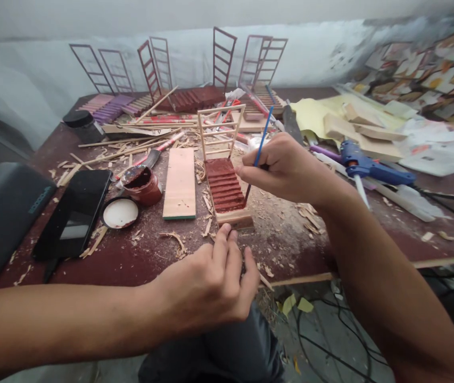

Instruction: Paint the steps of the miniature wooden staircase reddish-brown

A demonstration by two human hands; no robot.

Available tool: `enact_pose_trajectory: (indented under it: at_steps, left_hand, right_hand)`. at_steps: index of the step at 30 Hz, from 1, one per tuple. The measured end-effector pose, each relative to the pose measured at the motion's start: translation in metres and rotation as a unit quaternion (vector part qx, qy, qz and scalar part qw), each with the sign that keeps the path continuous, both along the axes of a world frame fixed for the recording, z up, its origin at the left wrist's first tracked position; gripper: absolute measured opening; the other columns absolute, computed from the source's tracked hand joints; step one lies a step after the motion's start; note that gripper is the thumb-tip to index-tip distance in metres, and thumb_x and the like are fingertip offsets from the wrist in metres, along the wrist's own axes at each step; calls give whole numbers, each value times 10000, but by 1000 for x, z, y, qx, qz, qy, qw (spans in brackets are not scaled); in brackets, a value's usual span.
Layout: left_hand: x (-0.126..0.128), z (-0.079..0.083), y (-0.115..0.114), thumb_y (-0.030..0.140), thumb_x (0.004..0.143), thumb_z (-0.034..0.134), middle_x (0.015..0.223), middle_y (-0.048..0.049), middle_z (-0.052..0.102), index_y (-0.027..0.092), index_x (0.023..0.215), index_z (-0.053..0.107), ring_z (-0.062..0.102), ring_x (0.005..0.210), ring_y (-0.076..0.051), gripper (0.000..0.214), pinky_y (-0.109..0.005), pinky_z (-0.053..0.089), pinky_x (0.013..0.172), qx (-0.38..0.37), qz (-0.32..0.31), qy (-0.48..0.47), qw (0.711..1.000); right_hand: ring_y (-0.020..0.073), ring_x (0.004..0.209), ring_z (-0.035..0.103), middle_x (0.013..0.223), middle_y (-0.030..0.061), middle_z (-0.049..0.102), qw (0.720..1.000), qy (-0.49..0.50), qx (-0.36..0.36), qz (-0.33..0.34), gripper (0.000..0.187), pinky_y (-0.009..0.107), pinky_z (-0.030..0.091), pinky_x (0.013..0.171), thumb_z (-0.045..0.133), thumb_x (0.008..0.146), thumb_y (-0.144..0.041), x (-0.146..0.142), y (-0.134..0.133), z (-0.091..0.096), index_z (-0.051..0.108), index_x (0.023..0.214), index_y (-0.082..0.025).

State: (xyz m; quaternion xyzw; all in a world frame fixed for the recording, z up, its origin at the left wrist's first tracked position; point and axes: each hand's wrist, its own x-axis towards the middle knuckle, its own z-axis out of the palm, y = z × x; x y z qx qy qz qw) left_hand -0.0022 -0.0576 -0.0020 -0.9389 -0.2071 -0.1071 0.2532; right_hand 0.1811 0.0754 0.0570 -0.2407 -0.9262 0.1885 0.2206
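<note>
A small wooden model staircase (224,183), its steps painted dark red and its railing bare wood, lies in the middle of the table. My right hand (286,169) is closed on a thin blue-handled paintbrush (261,141), whose tip touches the right side of the red steps. My left hand (214,279) is closed in a pinch on the bare wooden front end of the staircase. An open jar of dark red paint (142,185) stands to the left, with its white lid (120,213) beside it.
A wood plank (179,183), a black phone (75,211), a dark case (1,213), sticks and shavings lie left. Several painted staircases (187,98) line the back wall. A blue glue gun (364,167), its cable and paper scraps sit right.
</note>
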Motion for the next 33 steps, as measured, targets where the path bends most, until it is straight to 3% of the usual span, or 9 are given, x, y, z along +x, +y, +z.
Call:
enact_pose_trajectory:
  at_steps: [4,12,16,20,29,33]
  left_hand:
    - [0,0,1,205,929,540,1112,-309,658,-10,1154,631,665,1045,-429,324,-382,598,697,-3,-3,-3,1000]
    - [1,-2,1,242,935,552,1126,-320,647,-9,1159,632,652,1068,-439,346,-392,601,709,-2,0,-9,1000]
    - [1,0,1,194,929,537,1113,-313,655,-9,1141,639,662,1049,-432,311,-395,603,717,-2,-5,-7,1000]
    - [1,-1,0,197,933,530,1119,-310,655,-11,1151,630,660,1061,-424,318,-398,606,725,1,-4,-7,1000]
    - [1,0,1,193,929,522,1108,-305,661,-11,1149,629,665,1058,-411,319,-407,608,746,2,-5,-7,1000]
    - [1,1,0,183,934,505,1104,-306,662,-17,1143,634,666,1058,-410,317,-414,606,763,-1,-6,-5,1000]
  right_hand:
    - [92,545,123,554,-79,117,998,-2,55,-36,478,296,440,724,520,862,-154,1,-1,0,166,546,-214]
    - [93,549,111,552,-87,114,998,5,59,-33,472,322,457,877,515,859,-172,-1,-3,0,159,552,-213]
    - [97,560,107,544,-91,120,998,13,61,-7,463,286,439,726,489,884,-184,-3,-3,-2,184,537,-214]
    - [88,536,124,531,-84,125,997,24,68,9,481,261,308,541,508,890,-204,-4,-3,-5,205,516,-208]
    - [51,518,162,496,-115,211,997,23,68,8,450,252,409,728,513,928,-220,-4,-8,-5,287,540,-185]
    - [54,518,158,521,-109,178,997,24,64,17,458,255,391,699,515,931,-228,-4,-6,-5,275,542,-191]
